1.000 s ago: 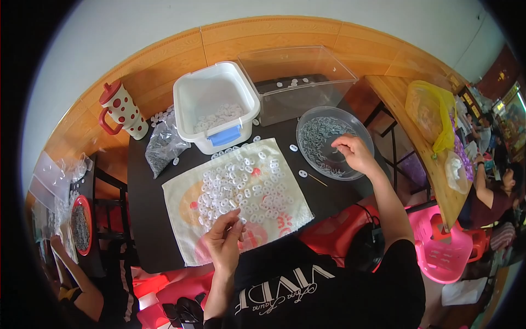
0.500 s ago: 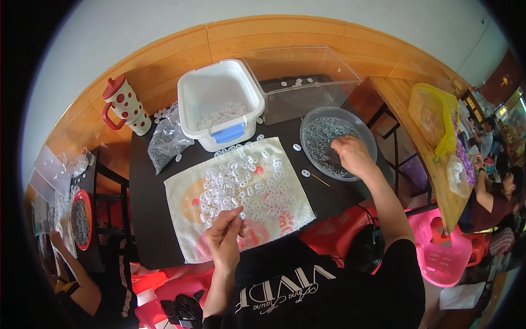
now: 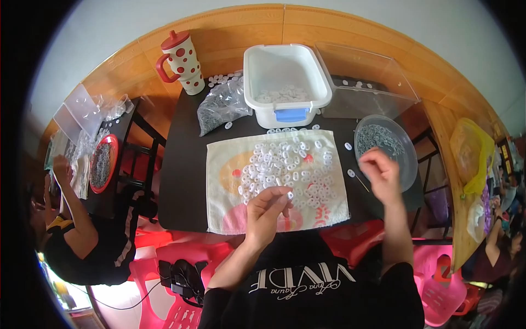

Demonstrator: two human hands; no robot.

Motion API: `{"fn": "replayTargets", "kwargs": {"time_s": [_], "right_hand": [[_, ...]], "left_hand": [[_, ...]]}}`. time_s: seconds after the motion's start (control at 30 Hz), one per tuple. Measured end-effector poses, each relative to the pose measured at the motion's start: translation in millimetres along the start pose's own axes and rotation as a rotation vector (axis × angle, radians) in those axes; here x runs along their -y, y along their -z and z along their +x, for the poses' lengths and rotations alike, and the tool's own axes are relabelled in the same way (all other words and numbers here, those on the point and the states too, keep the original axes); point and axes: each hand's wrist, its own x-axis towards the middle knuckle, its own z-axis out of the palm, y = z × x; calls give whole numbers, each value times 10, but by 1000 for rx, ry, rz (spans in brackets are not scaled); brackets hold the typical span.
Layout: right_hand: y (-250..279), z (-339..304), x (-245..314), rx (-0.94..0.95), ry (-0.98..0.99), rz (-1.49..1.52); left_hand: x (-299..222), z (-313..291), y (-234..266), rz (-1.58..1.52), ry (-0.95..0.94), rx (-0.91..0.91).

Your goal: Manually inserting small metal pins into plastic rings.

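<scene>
My left hand (image 3: 267,215) is over the near edge of a patterned cloth (image 3: 223,211), thumb and fingertips pinched on a small white oval plastic piece (image 3: 290,195). Beneath and beyond it, many such white pieces with two holes (image 3: 268,170) lie heaped on the cloth. My right hand (image 3: 382,174) is in front of the near left side of a round clear bowl (image 3: 410,174), its fingers drawn together. Whatever those fingers hold is too small or blurred to make out. Small grey metal screw-like parts (image 3: 378,137) fill part of the bowl.
Behind the cloth stands a white tub (image 3: 257,112) holding white pieces, beside a clear plastic box (image 3: 372,104). A bag of grey parts (image 3: 219,107) and a dotted tumbler (image 3: 186,66) are at the back left. A thin stick (image 3: 362,183) lies by the bowl. Another person (image 3: 82,236) sits at left.
The view has swung left, so the table appears farther right. My right hand has come from over the bowl's parts toward its near left side. My left hand keeps its pinch above the cloth.
</scene>
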Motion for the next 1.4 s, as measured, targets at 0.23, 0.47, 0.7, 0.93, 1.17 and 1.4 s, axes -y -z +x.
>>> {"fn": "replayTargets", "kwargs": {"time_s": [0.23,0.47,0.7,0.93,1.17,1.4], "right_hand": [[-1123,-409,341,94,189,208],[-1393,-449,331,-130,375,28],[-1428,-436,302,-195,548,-133],[-1402,-425,326,-179,591,-174],[-1386,-371,360,-92,653,-209],[-1293,-309,389,118,512,-74]], "left_hand": [[-13,-14,-79,-47,-82,-27],[-32,-52,-69,-68,-92,10],[-74,-78,-93,-66,-106,3],[-113,-105,-58,1,-121,16],[-55,-152,-9,10,-175,4],[-88,-168,-12,157,-207,8]]}}
